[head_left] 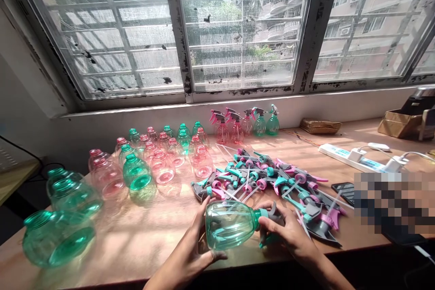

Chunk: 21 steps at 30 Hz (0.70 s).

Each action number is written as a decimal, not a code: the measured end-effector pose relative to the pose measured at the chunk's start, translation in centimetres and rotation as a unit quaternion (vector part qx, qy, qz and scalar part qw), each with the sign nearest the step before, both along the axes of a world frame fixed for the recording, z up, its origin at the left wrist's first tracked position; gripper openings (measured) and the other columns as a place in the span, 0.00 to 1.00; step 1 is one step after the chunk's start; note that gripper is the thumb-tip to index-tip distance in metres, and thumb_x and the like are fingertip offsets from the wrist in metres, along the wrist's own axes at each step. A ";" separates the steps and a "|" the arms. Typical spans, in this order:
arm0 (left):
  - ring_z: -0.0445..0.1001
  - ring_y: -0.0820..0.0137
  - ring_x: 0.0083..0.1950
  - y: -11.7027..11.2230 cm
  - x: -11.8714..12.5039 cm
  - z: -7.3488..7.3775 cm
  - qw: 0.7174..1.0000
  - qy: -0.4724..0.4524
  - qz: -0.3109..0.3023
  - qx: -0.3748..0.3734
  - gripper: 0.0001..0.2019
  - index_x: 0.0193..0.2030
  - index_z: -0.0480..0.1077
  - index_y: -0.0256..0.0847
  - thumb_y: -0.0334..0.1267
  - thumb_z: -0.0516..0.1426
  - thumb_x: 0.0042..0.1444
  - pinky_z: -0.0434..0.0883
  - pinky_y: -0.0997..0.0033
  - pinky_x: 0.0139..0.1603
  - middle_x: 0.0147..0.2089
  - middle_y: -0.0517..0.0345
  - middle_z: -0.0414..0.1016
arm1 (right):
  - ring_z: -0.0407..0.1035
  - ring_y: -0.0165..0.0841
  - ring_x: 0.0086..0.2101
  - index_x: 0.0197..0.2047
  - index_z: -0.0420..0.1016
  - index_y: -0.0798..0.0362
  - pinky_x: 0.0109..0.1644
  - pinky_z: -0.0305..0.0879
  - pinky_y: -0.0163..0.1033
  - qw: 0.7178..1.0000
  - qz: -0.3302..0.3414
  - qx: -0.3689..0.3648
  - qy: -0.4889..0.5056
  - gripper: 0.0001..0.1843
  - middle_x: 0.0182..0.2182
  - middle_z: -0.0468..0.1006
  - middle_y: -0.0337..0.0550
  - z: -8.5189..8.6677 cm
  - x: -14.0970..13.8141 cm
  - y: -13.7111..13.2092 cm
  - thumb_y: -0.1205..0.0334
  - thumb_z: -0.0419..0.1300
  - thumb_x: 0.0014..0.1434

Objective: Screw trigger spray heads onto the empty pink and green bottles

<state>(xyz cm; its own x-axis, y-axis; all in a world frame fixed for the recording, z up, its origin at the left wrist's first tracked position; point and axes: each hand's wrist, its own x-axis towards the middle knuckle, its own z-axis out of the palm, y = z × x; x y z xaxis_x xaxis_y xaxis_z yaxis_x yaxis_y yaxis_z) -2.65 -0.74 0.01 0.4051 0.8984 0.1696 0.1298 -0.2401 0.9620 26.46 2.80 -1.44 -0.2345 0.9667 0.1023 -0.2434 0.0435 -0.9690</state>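
A clear green spray bottle [231, 226] lies sideways in the air over the table's front edge, its base toward the left. My left hand [200, 235] wraps round the bottle's base end. At the neck, my right hand [288, 231] grips the grey and teal trigger sprayer [263, 215], which sits on the bottle's mouth; whether it is screwed tight I cannot tell. Just beyond both hands spreads a pile of loose pink, teal and grey trigger sprayers [251, 174] with white tubes.
Several open green bottles [136, 174] and pink bottles [163, 167] stand on the left of the table [152, 231]. Bottles with sprayers [237, 129] line the wall. To the right are a power strip [353, 158], a phone [343, 190] and a cardboard box [396, 122].
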 end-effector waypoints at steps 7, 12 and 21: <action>0.41 0.53 0.85 -0.7 0.0 1.1 0.999 -0.001 -0.026 -0.019 0.46 0.80 0.38 0.70 0.47 0.65 0.67 0.49 0.49 0.83 0.85 0.65 0.42 | 0.83 0.38 0.25 0.45 0.79 0.52 0.30 0.82 0.40 1.000 -0.018 0.002 0.015 0.23 0.25 0.87 0.39 -0.5 0.1 0.1 0.48 0.79 0.55; 0.41 0.52 0.85 -0.7 0.2 0.8 1.000 0.001 -0.008 -0.009 0.46 0.81 0.34 0.66 0.47 0.63 0.70 0.45 0.45 0.83 0.86 0.60 0.41 | 0.83 0.38 0.26 0.45 0.79 0.52 0.33 0.83 0.40 1.000 -0.014 0.002 0.019 0.22 0.25 0.88 0.39 -0.2 0.2 0.0 0.47 0.78 0.56; 0.33 0.53 0.85 -0.2 -0.4 -0.4 0.999 0.041 0.003 0.020 0.46 0.82 0.29 0.62 0.48 0.59 0.72 0.40 0.45 0.82 0.86 0.60 0.31 | 0.81 0.38 0.27 0.47 0.77 0.50 0.33 0.81 0.41 0.999 0.013 0.026 -0.025 0.21 0.27 0.86 0.39 -0.3 0.3 -0.1 0.47 0.75 0.59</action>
<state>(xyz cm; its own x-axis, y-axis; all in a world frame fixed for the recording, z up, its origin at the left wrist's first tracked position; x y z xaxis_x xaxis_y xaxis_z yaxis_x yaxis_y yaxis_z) -3.07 -0.96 -0.37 0.4128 0.8945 0.1716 0.2087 -0.2763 0.9381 26.75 2.71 -1.75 -0.2665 0.9536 0.1402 -0.1960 0.0888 -0.9766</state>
